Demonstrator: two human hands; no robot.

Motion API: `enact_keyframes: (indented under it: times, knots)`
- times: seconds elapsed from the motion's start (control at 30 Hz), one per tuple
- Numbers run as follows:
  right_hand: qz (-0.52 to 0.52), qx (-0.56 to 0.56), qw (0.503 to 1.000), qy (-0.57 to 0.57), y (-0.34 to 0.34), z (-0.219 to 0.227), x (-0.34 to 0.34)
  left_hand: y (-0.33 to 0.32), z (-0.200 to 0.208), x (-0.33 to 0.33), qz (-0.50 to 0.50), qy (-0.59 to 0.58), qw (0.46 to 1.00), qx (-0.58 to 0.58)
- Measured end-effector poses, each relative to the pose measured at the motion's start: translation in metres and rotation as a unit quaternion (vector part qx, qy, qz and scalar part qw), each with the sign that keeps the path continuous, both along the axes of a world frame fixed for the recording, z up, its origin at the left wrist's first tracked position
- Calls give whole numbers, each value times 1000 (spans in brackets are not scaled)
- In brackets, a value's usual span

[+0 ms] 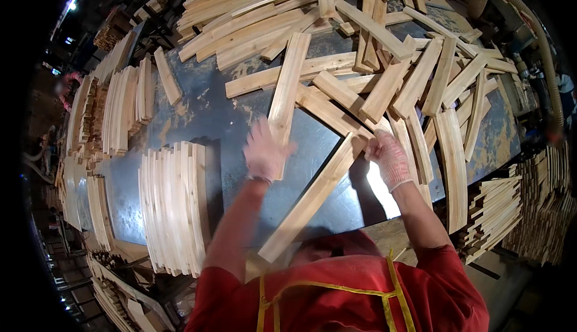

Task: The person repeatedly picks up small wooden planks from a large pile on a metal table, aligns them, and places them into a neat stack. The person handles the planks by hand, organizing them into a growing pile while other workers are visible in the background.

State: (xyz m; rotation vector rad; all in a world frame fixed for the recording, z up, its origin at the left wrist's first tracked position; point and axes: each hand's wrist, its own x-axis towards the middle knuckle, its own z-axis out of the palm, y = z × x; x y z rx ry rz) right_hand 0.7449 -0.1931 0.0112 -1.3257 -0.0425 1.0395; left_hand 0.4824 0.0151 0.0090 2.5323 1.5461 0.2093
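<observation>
My left hand (264, 153), in a pale work glove, lies with fingers spread over the lower part of a wooden slat (291, 82). It is slightly blurred. My right hand (389, 158), also gloved, is closed at the near ends of some slats; its fingertips meet a wooden slat (333, 111) that slants up to the left. Just left of those fingertips ends another slat (312, 197), which runs down toward my body and past the table's near edge. Exactly how the right fingers grip is partly hidden.
A metal-topped table (240, 194) carries a neat row of upright slats (174, 206) on the left. Loose slats (415, 85) lie crisscrossed at the right, more are piled (222, 1) at the back. Stacked wood (496, 212) stands beyond the right edge, near a ribbed hose (541, 43).
</observation>
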Motion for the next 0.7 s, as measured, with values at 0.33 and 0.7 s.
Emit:
enact_keyframes:
  times: [0.33, 0.7]
  knots:
    - [47, -214, 965, -144, -23, -36, -131, -70, 19, -135, 99, -504, 633, -578]
    - [315, -140, 898, -273, 78, -41, -302, -185, 19, -341, 146, -430, 681, -575]
